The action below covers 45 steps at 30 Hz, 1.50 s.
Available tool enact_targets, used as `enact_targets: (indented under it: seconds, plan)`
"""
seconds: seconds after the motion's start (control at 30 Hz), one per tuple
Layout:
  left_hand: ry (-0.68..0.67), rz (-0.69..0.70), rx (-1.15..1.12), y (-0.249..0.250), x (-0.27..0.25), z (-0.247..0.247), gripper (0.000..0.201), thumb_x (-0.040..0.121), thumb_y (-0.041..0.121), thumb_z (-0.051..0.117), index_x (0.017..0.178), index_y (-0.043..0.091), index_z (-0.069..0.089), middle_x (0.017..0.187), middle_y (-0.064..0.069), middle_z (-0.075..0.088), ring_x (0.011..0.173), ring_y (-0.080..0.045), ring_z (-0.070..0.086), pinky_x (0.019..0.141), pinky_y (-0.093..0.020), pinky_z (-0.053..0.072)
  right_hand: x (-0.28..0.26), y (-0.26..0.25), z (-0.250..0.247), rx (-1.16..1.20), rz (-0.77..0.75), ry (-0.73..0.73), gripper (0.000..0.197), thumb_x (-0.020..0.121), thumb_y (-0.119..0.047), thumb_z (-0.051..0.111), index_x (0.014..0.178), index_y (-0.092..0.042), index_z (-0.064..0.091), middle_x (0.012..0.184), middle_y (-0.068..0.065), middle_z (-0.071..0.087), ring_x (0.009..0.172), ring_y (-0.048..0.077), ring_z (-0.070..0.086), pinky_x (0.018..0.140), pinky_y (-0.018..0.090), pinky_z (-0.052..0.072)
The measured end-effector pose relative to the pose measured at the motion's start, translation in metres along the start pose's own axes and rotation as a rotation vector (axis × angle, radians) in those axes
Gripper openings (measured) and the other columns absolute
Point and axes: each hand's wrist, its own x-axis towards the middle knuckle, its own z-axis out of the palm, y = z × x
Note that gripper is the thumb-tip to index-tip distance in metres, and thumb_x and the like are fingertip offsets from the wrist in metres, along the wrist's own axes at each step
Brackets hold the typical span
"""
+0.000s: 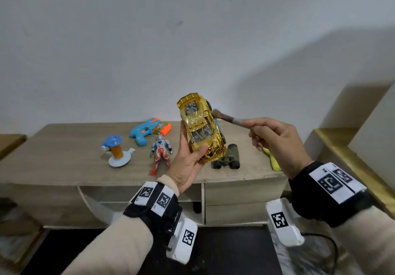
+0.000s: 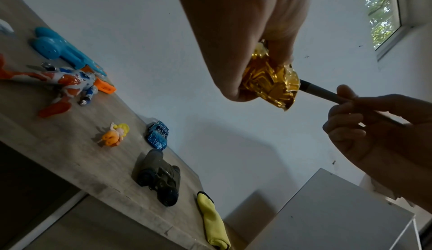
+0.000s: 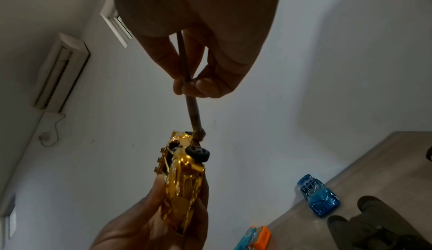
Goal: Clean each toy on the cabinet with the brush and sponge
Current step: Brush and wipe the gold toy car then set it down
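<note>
Wooden cabinet (image 1: 64, 159) stood against a white wall, w/ toys spread over its top. Largest on it: blue water gun (image 1: 142, 132) w/ orange parts toward the back, olive binoculars (image 1: 226, 159) near the front edge, red-blue-silver action figure (image 1: 160, 154) lying flat btwn them. Left of the figure stood a blue-capped toy on a white base (image 1: 116, 151). Yellow cloth (image 2: 214, 220) lay at the right end, just beside the binoculars. Blue toy car (image 2: 158, 135) sat toward the wall behind the binoculars; a small orange-yellow doll (image 2: 115, 134) lay near it.

Gold toy car (image 1: 202, 128) was held above the cabinet, nose down, roof toward the camera. Left hand (image 1: 188, 163) gripped its front end, thumb on top, fingers curled underneath. Right hand (image 1: 275, 140) pinched the brush (image 1: 227, 118) handle btwn thumb and fingers; bristle tip touched the car's right side near the rear wheel.
</note>
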Motion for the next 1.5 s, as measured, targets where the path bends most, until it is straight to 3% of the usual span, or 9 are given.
enact_targets:
  seconds: [0.17,0.33,0.57,0.73,0.9,1.07,1.23,1.37,1.5]
  plan:
    - [-0.047,-0.044,0.017,0.014,-0.010,-0.008,0.102,0.060,0.017,0.086,0.139,0.048,0.030,0.128,-0.001,0.063,0.121,-0.023,0.057,0.091,-0.043,0.052,0.000,-0.012,0.008,0.013,-0.061,0.097,0.020,0.093,-0.011,0.051,0.088,-0.012,0.070,0.068,0.007,0.056,0.054,0.013,0.047,0.048,0.018,0.040]
    - [-0.045,-0.047,0.102,0.027,-0.020,-0.023,0.090,0.075,0.000,0.059,0.143,0.044,0.022,0.127,-0.002,0.061,0.116,-0.022,0.060,0.088,-0.042,0.055,0.008,-0.023,0.023,0.038,-0.169,0.239,0.027,0.099,-0.015,0.038,0.087,-0.013,0.062,0.068,0.008,0.055,0.053,0.010,0.051,0.047,0.020,0.040]
    - [-0.066,-0.100,0.175,0.037,-0.028,-0.042,0.097,0.075,-0.002,0.059,0.147,0.045,0.013,0.131,-0.001,0.056,0.123,-0.026,0.054,0.098,-0.048,0.047,0.003,-0.018,0.041,-0.167,-0.077,0.133,0.030,0.099,-0.018,0.039,0.081,-0.015,0.063,0.069,0.007,0.062,0.059,0.014,0.057,0.051,0.023,0.043]
    - [-0.054,-0.089,0.184,0.036,-0.033,-0.049,0.095,0.078,-0.005,0.057,0.147,0.045,0.014,0.126,0.001,0.060,0.115,-0.021,0.061,0.095,-0.045,0.050,-0.004,-0.015,0.042,-0.169,-0.160,0.335,0.029,0.098,-0.022,0.041,0.078,-0.018,0.061,0.066,0.005,0.059,0.058,0.013,0.054,0.051,0.023,0.044]
    - [-0.050,-0.102,0.177,0.034,-0.038,-0.048,0.093,0.079,-0.006,0.056,0.147,0.044,0.017,0.128,-0.002,0.059,0.116,-0.021,0.060,0.090,-0.040,0.054,-0.010,-0.010,0.048,-0.227,-0.117,0.158,0.028,0.098,-0.018,0.042,0.081,-0.019,0.064,0.071,0.006,0.064,0.066,0.015,0.060,0.055,0.025,0.047]
    - [-0.044,-0.098,0.163,0.036,-0.038,-0.049,0.094,0.077,-0.004,0.058,0.146,0.045,0.018,0.130,-0.005,0.057,0.117,-0.023,0.059,0.091,-0.041,0.054,-0.009,-0.008,0.047,-0.231,-0.171,0.309,0.027,0.098,-0.020,0.042,0.080,-0.018,0.062,0.065,0.003,0.059,0.060,0.009,0.056,0.051,0.021,0.045]
    - [-0.022,-0.088,0.164,0.038,-0.037,-0.045,0.095,0.075,-0.004,0.060,0.145,0.047,0.020,0.130,-0.004,0.055,0.119,-0.025,0.057,0.090,-0.043,0.054,-0.009,-0.006,0.050,-0.333,-0.141,0.161,0.029,0.098,-0.022,0.043,0.077,-0.022,0.063,0.064,0.002,0.063,0.057,0.008,0.059,0.052,0.020,0.044]
    - [0.020,-0.069,0.206,0.037,-0.036,-0.047,0.095,0.074,-0.001,0.063,0.142,0.051,0.021,0.132,0.000,0.054,0.120,-0.024,0.056,0.087,-0.041,0.055,-0.007,-0.013,0.053,-0.276,-0.331,0.311,0.024,0.096,-0.024,0.041,0.086,-0.018,0.062,0.067,0.000,0.061,0.058,0.006,0.056,0.051,0.020,0.045]
    - [0.055,-0.020,0.294,0.036,-0.033,-0.047,0.093,0.081,-0.005,0.062,0.141,0.052,0.018,0.123,0.015,0.056,0.124,-0.020,0.053,0.099,-0.049,0.046,-0.002,-0.017,0.058,-0.386,-0.298,0.156,0.025,0.095,-0.026,0.043,0.087,-0.016,0.064,0.068,-0.001,0.065,0.060,0.005,0.061,0.054,0.020,0.047]
